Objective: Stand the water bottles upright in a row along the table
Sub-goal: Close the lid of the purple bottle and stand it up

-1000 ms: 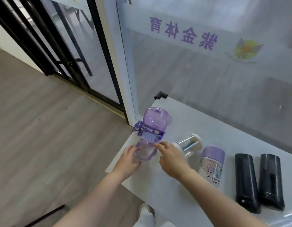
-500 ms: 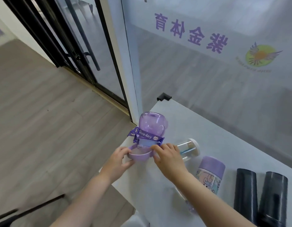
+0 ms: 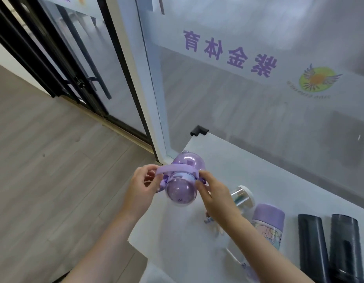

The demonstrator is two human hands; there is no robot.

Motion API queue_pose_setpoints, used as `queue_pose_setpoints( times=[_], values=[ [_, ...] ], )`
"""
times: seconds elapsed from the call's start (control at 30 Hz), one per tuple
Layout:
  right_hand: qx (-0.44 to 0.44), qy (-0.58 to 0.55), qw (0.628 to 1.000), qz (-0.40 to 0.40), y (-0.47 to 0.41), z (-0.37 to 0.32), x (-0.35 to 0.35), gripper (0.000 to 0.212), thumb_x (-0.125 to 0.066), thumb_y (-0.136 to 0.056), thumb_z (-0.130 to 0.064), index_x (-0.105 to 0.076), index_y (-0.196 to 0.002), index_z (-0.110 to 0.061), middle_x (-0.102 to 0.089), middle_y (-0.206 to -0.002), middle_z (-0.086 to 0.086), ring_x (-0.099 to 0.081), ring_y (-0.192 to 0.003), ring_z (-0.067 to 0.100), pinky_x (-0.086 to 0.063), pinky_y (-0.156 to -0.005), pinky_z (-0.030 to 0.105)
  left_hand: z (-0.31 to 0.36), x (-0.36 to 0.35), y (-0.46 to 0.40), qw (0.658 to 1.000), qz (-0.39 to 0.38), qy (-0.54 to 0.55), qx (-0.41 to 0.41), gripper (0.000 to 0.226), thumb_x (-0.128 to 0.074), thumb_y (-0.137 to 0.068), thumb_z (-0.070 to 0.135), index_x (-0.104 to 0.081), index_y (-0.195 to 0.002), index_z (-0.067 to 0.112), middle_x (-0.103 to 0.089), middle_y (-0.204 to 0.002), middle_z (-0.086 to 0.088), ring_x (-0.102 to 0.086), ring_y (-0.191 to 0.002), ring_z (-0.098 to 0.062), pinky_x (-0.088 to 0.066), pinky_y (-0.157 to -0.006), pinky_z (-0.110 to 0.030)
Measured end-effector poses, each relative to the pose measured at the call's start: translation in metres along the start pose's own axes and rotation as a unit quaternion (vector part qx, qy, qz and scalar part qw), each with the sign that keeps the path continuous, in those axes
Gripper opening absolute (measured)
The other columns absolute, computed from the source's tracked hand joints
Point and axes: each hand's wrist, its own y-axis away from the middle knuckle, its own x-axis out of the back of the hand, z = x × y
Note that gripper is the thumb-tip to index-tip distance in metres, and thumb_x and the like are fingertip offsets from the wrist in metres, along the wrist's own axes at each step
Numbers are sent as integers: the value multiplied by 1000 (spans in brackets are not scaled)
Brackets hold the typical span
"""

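Note:
A purple bottle [image 3: 182,190] with a domed lid and a lilac handle loop is tipped up near the table's left corner, seen almost end-on. My left hand [image 3: 143,185] pinches the left end of its handle. My right hand [image 3: 212,193] grips the handle's right side. Lying on the white table [image 3: 248,170] to the right are a clear bottle with a white cap [image 3: 241,198], a cartoon-printed bottle with a purple lid [image 3: 267,223] and two dark bottles [image 3: 311,246] [image 3: 345,248].
The table stands against a frosted glass wall [image 3: 258,88] with purple lettering. A black corner guard [image 3: 199,130] caps the far left table corner. Wooden floor [image 3: 44,160] lies to the left, past a black-framed glass door [image 3: 85,78].
The purple bottle has been raised from lying flat to tilted up, its dome now facing me. Both hands shifted from its lower end to the handle loop at its sides.

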Motion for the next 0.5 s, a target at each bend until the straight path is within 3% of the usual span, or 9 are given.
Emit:
queue_pose_setpoints(
  times=[0.1,0.23,0.3,0.37,0.43,0.5],
  values=[
    [-60,-43,996,59,-12,-3,0,20,-51,-97,-35,-58,-116,-34,-69,-98,-15,-62,-84,9,-42,-68,11,12,-2,-19,993,-95,66,12,29,-69,-81,39,-61,-110,41,-63,-113,1,-64,-100,-15,-54,-74,-24],
    [-86,-84,985,121,-23,-4,-6,12,-49,-99,-34,-56,-104,-43,-68,-90,-28,-62,-85,-4,-41,-67,7,17,-7,-36,975,-216,60,-9,63,-77,-69,49,-48,-124,47,-56,-127,11,-56,-113,0,-48,-83,-11],
    [-102,-104,979,143,-27,-4,-10,14,-48,-99,-34,-55,-100,-46,-68,-86,-26,-62,-82,-4,-42,-65,8,12,-10,-44,960,-268,81,5,77,-81,-69,41,-39,-133,42,-51,-134,12,-54,-118,0,-48,-90,-16],
    [-122,-140,969,161,-33,-3,-13,13,-50,-98,-35,-57,-100,-45,-70,-82,-17,-63,-78,4,-50,-72,23,5,-13,-52,945,-313,89,15,89,-83,-68,39,-29,-139,41,-49,-136,17,-52,-123,-3,-47,-97,-23],
    [-138,-182,958,172,-37,-1,-14,11,-53,-96,-36,-60,-99,-44,-72,-84,-9,-67,-82,15,-55,-81,42,1,-17,-62,939,-335,82,3,90,-83,-68,43,-27,-138,44,-51,-130,25,-53,-122,-3,-48,-93,-20],
    [-144,-209,951,174,-40,-2,-15,10,-57,-90,-47,-60,-99,-45,-73,-91,-6,-68,-88,16,-55,-86,46,0,-25,-72,939,-331,89,2,86,-83,-67,47,-30,-135,43,-54,-129,20,-56,-120,-6,-50,-92,-22]
  ],
)
